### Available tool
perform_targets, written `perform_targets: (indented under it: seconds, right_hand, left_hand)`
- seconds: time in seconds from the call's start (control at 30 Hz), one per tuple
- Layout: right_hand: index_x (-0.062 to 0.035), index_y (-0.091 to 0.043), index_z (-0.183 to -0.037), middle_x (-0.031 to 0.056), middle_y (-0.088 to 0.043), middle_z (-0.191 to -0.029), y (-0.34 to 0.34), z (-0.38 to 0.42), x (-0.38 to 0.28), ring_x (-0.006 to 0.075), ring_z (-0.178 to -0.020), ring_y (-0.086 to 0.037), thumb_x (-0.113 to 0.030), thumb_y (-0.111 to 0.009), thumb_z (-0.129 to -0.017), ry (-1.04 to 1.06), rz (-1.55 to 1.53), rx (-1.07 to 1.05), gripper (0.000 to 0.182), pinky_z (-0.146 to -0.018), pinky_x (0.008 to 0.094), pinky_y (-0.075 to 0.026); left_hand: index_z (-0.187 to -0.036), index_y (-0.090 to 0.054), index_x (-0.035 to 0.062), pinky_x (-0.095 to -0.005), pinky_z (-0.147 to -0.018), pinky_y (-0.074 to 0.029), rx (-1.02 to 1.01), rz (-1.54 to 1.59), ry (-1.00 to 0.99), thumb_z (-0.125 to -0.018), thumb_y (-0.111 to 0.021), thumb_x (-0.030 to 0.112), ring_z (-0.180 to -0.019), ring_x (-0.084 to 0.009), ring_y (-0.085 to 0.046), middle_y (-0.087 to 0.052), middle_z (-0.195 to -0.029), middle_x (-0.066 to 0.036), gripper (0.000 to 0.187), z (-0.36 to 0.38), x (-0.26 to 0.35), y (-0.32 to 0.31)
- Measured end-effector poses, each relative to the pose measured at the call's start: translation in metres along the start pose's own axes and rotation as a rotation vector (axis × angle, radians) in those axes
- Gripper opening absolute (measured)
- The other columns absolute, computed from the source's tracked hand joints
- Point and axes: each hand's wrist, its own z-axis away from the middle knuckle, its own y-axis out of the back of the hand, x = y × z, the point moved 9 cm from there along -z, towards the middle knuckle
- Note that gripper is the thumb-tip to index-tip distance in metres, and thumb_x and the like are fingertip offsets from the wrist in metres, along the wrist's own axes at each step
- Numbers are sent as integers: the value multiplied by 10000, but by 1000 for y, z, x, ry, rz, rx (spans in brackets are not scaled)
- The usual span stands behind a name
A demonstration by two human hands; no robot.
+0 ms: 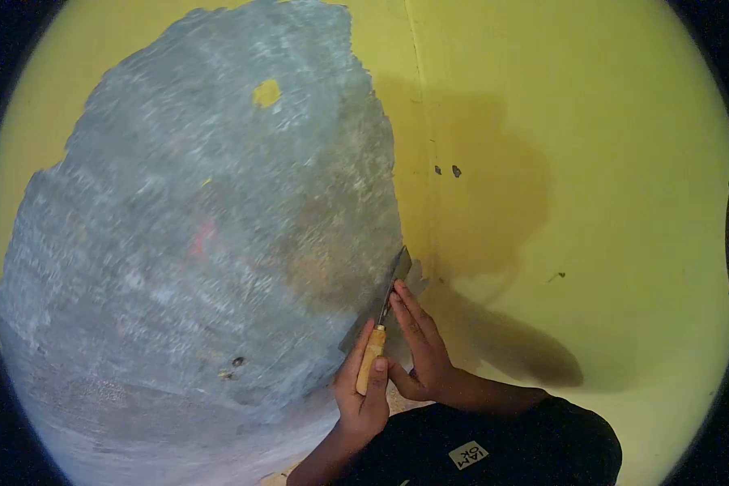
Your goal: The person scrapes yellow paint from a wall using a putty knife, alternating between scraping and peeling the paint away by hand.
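My left hand (360,394) is wrapped around the wooden handle of a scraper (372,354), thumb lying along the handle. The metal blade (398,271) points up and to the right, its edge against the wall at the border of the yellow paint. My right hand (424,350) lies over the blade's neck with straight fingers pressing on the metal. Both hands are close together, low in the head view, near the wall's inner corner.
A large grey scraped patch (202,243) covers the left wall, with one small yellow spot (267,93) left in it. Yellow painted wall (599,146) fills the right side beyond the corner (417,121). A black sleeve with a label (468,455) is at the bottom.
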Motion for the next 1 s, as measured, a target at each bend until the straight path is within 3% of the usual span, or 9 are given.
perform_targets:
  seconds: [0.33,0.43,0.5,0.53,0.67,0.73,0.77,0.83,1.0]
  right_hand:
    - [98,-323,-1545,328,-269,-1624,23,-6,10,471,-1497,-322,-347,-615,-970,37,-66,13,784,-1204,512,-298]
    - [96,-329,-1544,327,-274,-1622,24,1,-2,468,-1488,-339,-365,-611,-968,73,-154,4,790,-1197,512,-306]
    - [94,-330,-1545,327,-274,-1622,24,2,-1,467,-1484,-346,-367,-608,-965,85,-226,3,791,-1192,516,-310]
    - [91,-326,-1549,324,-272,-1624,23,2,3,468,-1479,-350,-367,-608,-959,70,-236,-4,798,-1187,523,-307]
    - [83,-302,-1562,312,-266,-1631,26,1,5,465,-1467,-357,-371,-619,-930,63,-235,-10,840,-1179,534,-299]
    - [81,-294,-1565,308,-259,-1635,29,0,8,463,-1465,-357,-365,-635,-919,59,-233,-10,856,-1180,534,-294]
    - [79,-286,-1569,303,-252,-1640,30,0,8,461,-1462,-357,-359,-650,-908,56,-232,-17,872,-1182,533,-288]
    - [79,-286,-1569,304,-242,-1643,30,-2,5,458,-1463,-356,-345,-665,-899,59,-207,-21,879,-1182,535,-287]
    - [94,-227,-1581,316,-160,-1663,25,-6,-3,464,-1491,-305,-322,-674,-906,113,-173,-58,911,-1196,543,-257]
  left_hand:
    - [-1509,-415,-96,-351,-1013,-465,-29,-33,102,-1070,-515,244,-1171,-234,-613,-643,-1276,-229,564,-7,15,-25]
    - [-1505,-417,-96,-339,-948,-495,61,-136,3,-1068,-509,295,-1069,-219,-650,-667,-1215,-214,593,14,16,-27]
    - [-1419,-555,-51,-248,-560,-412,150,-73,-89,-1043,-595,339,-593,-105,-526,-657,-830,-56,543,21,22,-27]
    - [-1543,-412,-44,-216,-523,-334,84,-119,-98,-1058,-545,421,-538,-62,-423,-634,-803,-18,685,20,17,-29]
    - [-1567,-343,-22,-257,-600,-415,37,-86,-46,-1028,-643,344,-659,-106,-509,-634,-982,-62,717,17,19,-32]
    - [-1480,-452,-98,-308,-790,-527,48,-113,103,-1068,-489,324,-886,-176,-668,-685,-1158,-215,591,16,33,-35]
    - [-1480,-452,-98,-308,-790,-527,52,-113,103,-1068,-489,324,-886,-176,-668,-685,-1158,-215,591,15,24,-36]
    - [-1456,-484,-101,-265,-624,-487,161,-162,-180,-1067,-474,314,-708,-112,-608,-706,-1030,-174,569,9,27,-30]
    - [-1452,-512,-78,-237,-560,-438,155,74,38,-1070,-484,324,-654,-81,-544,-697,-1022,-138,555,2,38,-15]
